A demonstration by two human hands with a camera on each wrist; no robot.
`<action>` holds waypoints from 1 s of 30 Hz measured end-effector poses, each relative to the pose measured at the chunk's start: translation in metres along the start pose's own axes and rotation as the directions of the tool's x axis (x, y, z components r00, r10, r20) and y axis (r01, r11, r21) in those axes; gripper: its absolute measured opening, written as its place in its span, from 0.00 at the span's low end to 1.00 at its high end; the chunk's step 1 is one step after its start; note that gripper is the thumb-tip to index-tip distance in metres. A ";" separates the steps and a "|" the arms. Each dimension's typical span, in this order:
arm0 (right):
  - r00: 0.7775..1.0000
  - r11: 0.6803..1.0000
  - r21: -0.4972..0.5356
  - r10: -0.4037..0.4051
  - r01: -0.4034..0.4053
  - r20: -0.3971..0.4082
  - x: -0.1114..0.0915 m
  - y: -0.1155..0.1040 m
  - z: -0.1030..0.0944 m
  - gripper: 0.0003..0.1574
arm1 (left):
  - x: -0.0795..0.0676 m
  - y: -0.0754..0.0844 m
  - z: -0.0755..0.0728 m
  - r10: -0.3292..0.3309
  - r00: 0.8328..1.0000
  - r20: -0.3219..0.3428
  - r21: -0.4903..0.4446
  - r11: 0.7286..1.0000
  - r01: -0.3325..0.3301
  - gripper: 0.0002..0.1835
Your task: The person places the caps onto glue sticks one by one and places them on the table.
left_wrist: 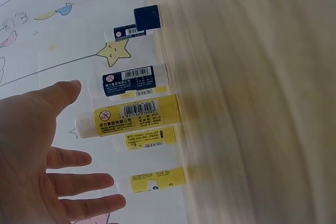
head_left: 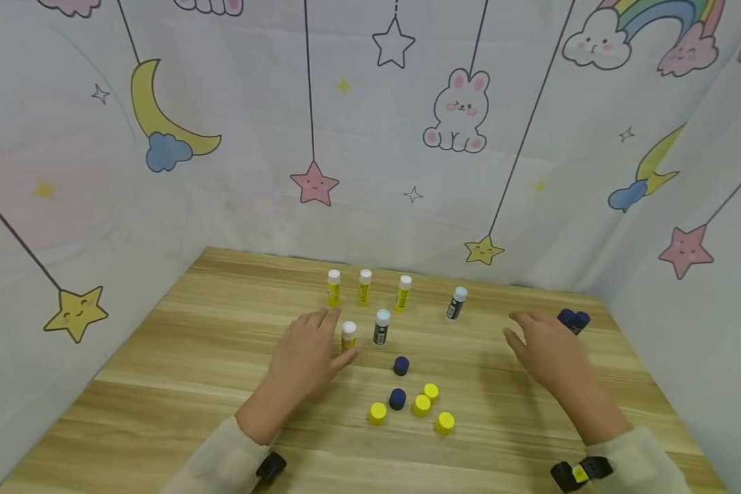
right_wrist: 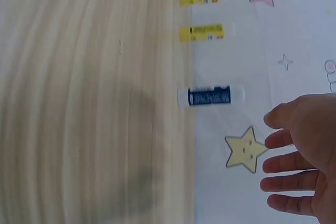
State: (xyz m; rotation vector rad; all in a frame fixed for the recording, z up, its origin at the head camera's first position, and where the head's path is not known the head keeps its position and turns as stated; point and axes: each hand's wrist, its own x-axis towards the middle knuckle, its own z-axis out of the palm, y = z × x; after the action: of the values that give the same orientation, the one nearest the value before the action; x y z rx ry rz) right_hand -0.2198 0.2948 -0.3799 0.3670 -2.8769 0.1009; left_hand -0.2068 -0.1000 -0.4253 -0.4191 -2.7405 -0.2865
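My left hand (head_left: 305, 350) hovers around a yellow glue stick (head_left: 348, 336) without its cap, thumb and fingers spread. In the left wrist view that glue stick (left_wrist: 128, 116) stands between thumb and fingers, and I see no grip on it. Close to its right is an uncapped navy glue stick (head_left: 381, 328). Over the right side of the table, my right hand (head_left: 546, 346) holds nothing and its fingers are loosely extended. It is nearest to a pair of navy-capped glue sticks (head_left: 573, 321), partly hidden behind it. Another uncapped navy glue stick (head_left: 457, 304) stands to its left.
Three uncapped yellow glue sticks, one at the middle (head_left: 364, 288), stand upright along the back. Two navy caps (head_left: 401, 366) and several yellow caps (head_left: 444, 423) lie at the front middle of the wooden table (head_left: 179, 357). A printed curtain (head_left: 253, 206) hangs behind.
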 end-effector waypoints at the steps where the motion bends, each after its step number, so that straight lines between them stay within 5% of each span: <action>1: 1.000 1.000 0.010 -0.006 0.006 -0.001 -0.002 -0.004 0.001 0.26 | 0.000 0.000 0.000 -0.002 1.000 0.004 -0.001 1.000 0.002 0.44; 15: 0.999 0.998 -0.027 -0.053 0.053 -0.005 -0.018 -0.035 0.005 0.37 | 0.004 0.006 0.001 -0.031 0.999 0.011 -0.070 0.997 0.031 0.41; 30: 0.996 0.997 0.011 -0.082 0.082 -0.036 -0.027 -0.066 0.007 0.34 | 0.022 0.020 0.003 -0.064 0.996 0.065 -0.178 0.981 0.075 0.33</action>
State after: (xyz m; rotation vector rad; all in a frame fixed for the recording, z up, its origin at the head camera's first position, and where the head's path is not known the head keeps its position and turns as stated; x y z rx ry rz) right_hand -0.1794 0.2363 -0.3907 0.4800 -2.8234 0.1103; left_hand -0.2211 -0.0746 -0.4165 -0.3843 -2.8015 -0.5517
